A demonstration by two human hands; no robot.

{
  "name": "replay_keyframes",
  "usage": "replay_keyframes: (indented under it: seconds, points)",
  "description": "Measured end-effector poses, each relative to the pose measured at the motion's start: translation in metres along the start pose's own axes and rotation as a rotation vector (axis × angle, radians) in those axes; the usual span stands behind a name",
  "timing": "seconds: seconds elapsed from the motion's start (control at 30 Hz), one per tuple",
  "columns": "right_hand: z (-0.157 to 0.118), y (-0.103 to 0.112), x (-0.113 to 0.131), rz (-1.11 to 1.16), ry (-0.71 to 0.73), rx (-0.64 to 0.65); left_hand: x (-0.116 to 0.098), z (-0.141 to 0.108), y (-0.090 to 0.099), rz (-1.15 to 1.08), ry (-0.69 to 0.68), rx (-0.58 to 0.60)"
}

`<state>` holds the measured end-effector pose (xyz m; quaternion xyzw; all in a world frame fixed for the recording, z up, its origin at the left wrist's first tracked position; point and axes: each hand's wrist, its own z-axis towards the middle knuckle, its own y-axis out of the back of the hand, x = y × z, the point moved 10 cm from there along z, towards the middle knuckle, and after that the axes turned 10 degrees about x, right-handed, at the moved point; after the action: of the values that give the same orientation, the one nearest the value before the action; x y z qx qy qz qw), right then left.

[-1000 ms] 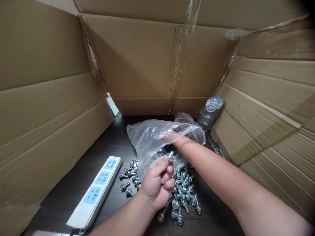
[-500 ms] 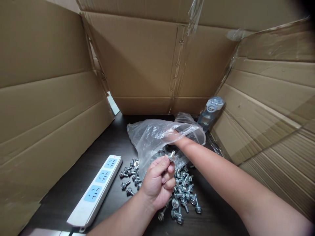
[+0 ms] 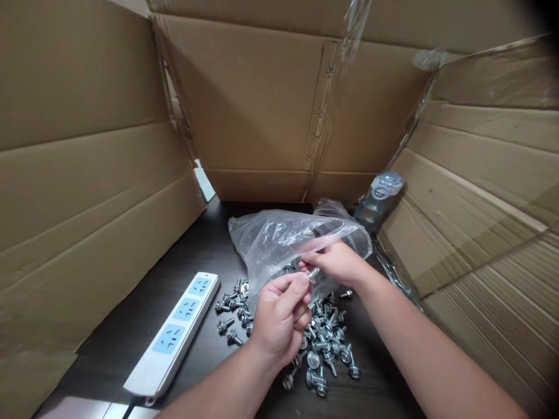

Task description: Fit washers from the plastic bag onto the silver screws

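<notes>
Between the thumb and fingers of my left hand (image 3: 282, 317) is a bolt (image 3: 313, 273), its threaded end pointing up and to the right. My right hand (image 3: 338, 262) is at the mouth of a clear plastic bag (image 3: 279, 233), just beyond the bolt. Its thumb and fingers are bent together and partly blurred, and whatever they pinch is too small to make out. Under and in front of my hands lies a loose pile of flanged bolts (image 3: 325, 334). More bolts (image 3: 233, 302) are scattered to the left of the bag.
A white power strip (image 3: 187, 317) with blue sockets lies on the dark table (image 3: 174, 262) at left. A clear water bottle (image 3: 378, 201) stands at the back right. Cardboard walls (image 3: 257, 99) enclose the table at the back and both sides.
My right hand has drawn back out of the plastic bag, toward my left hand. The left hand still grips the bolt, now tipped more to the right. The view has shifted slightly.
</notes>
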<state>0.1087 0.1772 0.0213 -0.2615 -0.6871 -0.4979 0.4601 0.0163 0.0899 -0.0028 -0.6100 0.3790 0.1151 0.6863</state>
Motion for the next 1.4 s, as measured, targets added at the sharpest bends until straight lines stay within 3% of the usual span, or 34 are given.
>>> replay_keyframes:
  seconds: [0.1,0.17,0.23,0.43,0.67,0.87,1.0,1.17,1.27,1.4]
  points:
    - [-0.045,-0.006,-0.018,0.697,0.033,0.064,-0.001,-0.002,0.003,0.131,-0.023,-0.039]
    - [-0.067,-0.007,-0.024,0.880,0.104,0.043,0.001,-0.002,0.004,0.238,-0.016,-0.037]
    - [-0.079,-0.005,-0.026,0.919,0.197,-0.012,0.004,-0.002,0.004,0.351,0.001,-0.010]
    - [-0.089,0.001,-0.011,0.684,0.402,-0.087,0.006,0.001,0.004,0.506,0.014,0.029]
    - [-0.105,0.014,0.020,0.246,0.551,-0.180,-0.001,0.002,0.004,0.640,0.019,0.034]
    - [-0.113,0.013,0.034,0.094,0.638,-0.212,-0.012,0.001,0.000,0.743,-0.033,0.029]
    - [-0.112,0.009,0.032,0.087,0.638,-0.206,-0.029,-0.003,-0.013,0.937,-0.191,0.025]
    - [-0.107,0.004,0.024,0.137,0.577,-0.175,-0.050,-0.019,-0.041,1.261,-0.578,0.061]
    - [-0.105,0.001,0.022,0.095,0.520,-0.157,-0.051,-0.029,-0.055,1.372,-0.749,0.157]
    - [-0.098,-0.007,0.011,0.127,0.377,-0.104,-0.048,-0.035,-0.066,1.452,-0.835,0.277]
